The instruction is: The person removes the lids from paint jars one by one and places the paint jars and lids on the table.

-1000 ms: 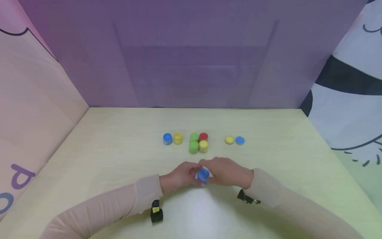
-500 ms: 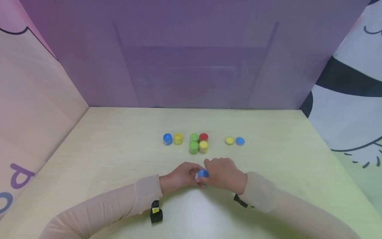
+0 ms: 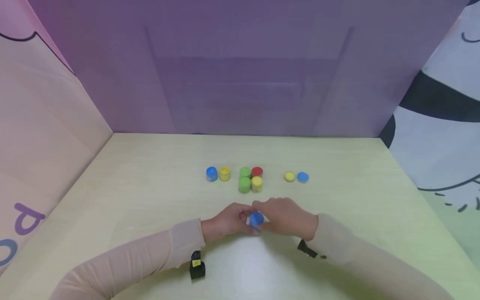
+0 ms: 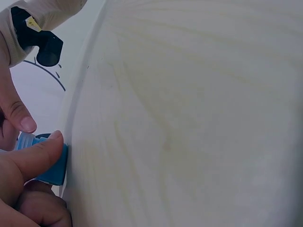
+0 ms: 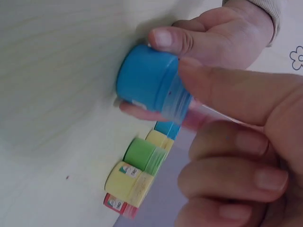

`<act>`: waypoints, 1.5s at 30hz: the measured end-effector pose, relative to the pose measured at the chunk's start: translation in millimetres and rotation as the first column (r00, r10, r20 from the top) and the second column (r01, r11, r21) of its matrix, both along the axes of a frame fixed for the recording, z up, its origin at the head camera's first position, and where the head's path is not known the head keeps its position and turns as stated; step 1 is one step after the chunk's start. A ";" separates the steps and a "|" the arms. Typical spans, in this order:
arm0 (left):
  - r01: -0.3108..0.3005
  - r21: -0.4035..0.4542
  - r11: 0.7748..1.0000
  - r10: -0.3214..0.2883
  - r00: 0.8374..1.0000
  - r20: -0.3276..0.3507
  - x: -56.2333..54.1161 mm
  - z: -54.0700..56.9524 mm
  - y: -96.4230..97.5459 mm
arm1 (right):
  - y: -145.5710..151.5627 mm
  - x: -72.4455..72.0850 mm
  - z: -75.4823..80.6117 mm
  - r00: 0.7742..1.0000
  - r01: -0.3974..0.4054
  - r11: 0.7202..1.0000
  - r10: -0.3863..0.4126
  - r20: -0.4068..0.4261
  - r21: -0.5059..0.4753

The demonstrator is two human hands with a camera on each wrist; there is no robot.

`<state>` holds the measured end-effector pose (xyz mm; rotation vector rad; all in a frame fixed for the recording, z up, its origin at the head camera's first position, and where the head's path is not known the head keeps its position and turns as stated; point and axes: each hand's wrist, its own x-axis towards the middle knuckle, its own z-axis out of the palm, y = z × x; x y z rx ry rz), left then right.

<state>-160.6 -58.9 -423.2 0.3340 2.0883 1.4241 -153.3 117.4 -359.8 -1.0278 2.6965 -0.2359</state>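
Note:
My left hand (image 3: 228,218) grips a small blue paint jar (image 3: 256,219) just over the near middle of the table. In the left wrist view its thumb lies along the blue body of the jar. My right hand (image 3: 288,216) reaches in from the other side, thumb and forefinger at the jar's top. Seen from the right wrist, the right thumb presses the ribbed, see-through cap (image 5: 176,101), while the left fingers hold the blue body (image 5: 144,78) from behind. The right hand's other fingers are curled. Its forefinger is mostly hidden there.
Farther back stand a blue jar (image 3: 211,174) and a yellow jar (image 3: 225,173) with open-looking tops. Beside them is a block of two green jars (image 3: 244,184), a red one (image 3: 257,171) and a yellow one (image 3: 256,183). A yellow lid (image 3: 289,176) and a blue lid (image 3: 303,177) lie to the right.
My right hand turned over the jar's top half a second ago, and has now swung back to about its first pose. The left hand and its jar have stayed in place.

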 end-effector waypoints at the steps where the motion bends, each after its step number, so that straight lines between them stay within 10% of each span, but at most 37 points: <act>1: 0.001 0.002 1.000 -0.001 1.000 -0.004 0.1 0.2 0.1 | 1.4 -0.1 0.3 1.000 -0.019 1.000 0.019 -0.006 -0.009; 7: 0.006 -0.008 1.000 -0.006 1.000 -0.013 -1.3 -0.5 -0.2 | 8.5 -0.5 -0.2 0.997 -0.065 0.996 0.063 -0.036 -0.059; 23: -0.022 -0.002 1.000 0.022 1.000 -0.006 1.7 -4.3 2.7 | -9.8 8.6 -12.9 0.971 0.239 0.970 -0.238 -0.015 0.054; 45: -0.001 -0.037 0.999 -0.001 0.999 -0.053 0.6 -0.5 1.6 | 7.1 -0.7 -7.2 0.996 -0.088 0.990 0.085 -0.035 -0.106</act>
